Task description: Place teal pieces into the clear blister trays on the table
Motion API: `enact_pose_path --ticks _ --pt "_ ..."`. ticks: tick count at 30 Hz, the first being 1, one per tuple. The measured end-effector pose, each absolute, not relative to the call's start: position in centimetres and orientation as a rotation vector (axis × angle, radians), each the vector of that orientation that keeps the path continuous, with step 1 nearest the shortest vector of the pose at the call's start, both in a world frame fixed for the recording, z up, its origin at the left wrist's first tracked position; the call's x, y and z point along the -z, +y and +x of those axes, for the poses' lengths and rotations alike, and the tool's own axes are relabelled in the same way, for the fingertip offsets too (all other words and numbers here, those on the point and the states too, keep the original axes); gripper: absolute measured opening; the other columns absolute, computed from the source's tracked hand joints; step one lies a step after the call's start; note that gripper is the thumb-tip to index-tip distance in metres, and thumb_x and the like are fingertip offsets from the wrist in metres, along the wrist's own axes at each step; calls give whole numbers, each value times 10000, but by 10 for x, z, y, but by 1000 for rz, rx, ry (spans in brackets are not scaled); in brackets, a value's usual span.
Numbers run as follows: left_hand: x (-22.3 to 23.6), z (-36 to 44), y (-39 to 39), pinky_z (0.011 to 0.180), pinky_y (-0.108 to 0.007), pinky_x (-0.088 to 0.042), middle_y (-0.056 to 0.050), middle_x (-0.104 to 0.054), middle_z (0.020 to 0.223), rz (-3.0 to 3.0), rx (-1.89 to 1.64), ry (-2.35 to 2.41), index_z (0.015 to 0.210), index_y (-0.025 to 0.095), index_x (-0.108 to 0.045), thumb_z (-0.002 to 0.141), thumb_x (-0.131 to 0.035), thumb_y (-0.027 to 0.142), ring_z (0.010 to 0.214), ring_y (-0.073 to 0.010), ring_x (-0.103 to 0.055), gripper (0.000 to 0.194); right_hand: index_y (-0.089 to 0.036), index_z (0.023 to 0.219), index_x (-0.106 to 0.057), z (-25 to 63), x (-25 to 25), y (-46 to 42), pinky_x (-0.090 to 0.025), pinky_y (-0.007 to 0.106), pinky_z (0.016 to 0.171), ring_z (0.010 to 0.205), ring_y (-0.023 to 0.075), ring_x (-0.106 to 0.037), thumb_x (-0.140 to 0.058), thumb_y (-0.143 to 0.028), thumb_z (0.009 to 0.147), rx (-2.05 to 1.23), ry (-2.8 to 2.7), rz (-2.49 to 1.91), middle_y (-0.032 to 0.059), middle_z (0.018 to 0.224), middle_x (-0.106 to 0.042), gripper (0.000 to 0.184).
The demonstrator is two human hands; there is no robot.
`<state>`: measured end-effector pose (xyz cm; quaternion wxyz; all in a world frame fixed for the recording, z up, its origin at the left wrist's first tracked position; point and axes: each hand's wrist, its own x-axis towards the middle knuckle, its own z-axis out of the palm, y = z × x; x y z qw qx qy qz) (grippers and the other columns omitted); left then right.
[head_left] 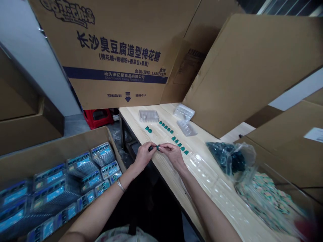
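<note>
My left hand (144, 156) pinches a small dark piece (150, 148) above the table's near edge. Right beside it, my right hand (173, 154) has its fingertips closed on a small green piece (157, 147). The two pieces are close together between the hands; whether they touch I cannot tell. Beyond the hands, similar green pieces lie in rows, one row (166, 127) farther back and another row (179, 145) nearer my right hand. A separate pair of green pieces (148, 129) lies to the left of them.
Clear plastic trays (148, 116) stand at the table's back, and more clear trays (202, 168) lie along the right. Bags of dark blue-green pieces (227, 156) and patterned pieces (272, 198) sit at right. An open carton (83, 139) at left holds stacked blue packs (82, 164). Large cardboard (121, 87) stands behind.
</note>
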<state>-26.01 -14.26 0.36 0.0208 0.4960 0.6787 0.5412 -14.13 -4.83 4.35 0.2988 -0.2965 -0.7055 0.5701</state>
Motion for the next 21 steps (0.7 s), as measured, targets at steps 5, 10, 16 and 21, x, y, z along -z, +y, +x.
enact_pose_path --ticks 5,10,16,21 --pt "3 -275 -142 824 -295 -472 -61 -676 948 1638 -1424 2183 929 178 -648 859 -485 267 888 -172 -620 199 -185 804 -710 -165 -35 -14 -498 356 815 821 197 -647 -643 -312 707 -1043 -2002 -692 59 872 -706 173" --pt "2 -280 -134 851 -286 -458 -86 -655 1013 1742 -1094 2289 976 176 -636 883 -424 238 971 -179 -597 241 -175 827 -710 -201 -23 13 -486 340 825 845 198 -644 -574 -212 756 -793 -2254 -578 73 884 -705 158" --pt "6 -281 -123 799 -302 -463 -93 -660 914 1703 -852 2366 877 171 -633 894 -386 219 924 -196 -610 253 -156 859 -708 -226 -11 17 -481 319 826 881 202 -644 -526 -153 766 -686 -2431 -505 84 934 -702 204" --pt "8 -284 -124 773 -305 -464 -103 -661 884 1652 -827 2360 857 166 -620 891 -389 218 891 -204 -620 239 -153 871 -707 -231 -5 24 -471 292 831 899 196 -635 -496 -116 767 -583 -2535 -477 84 948 -696 239"
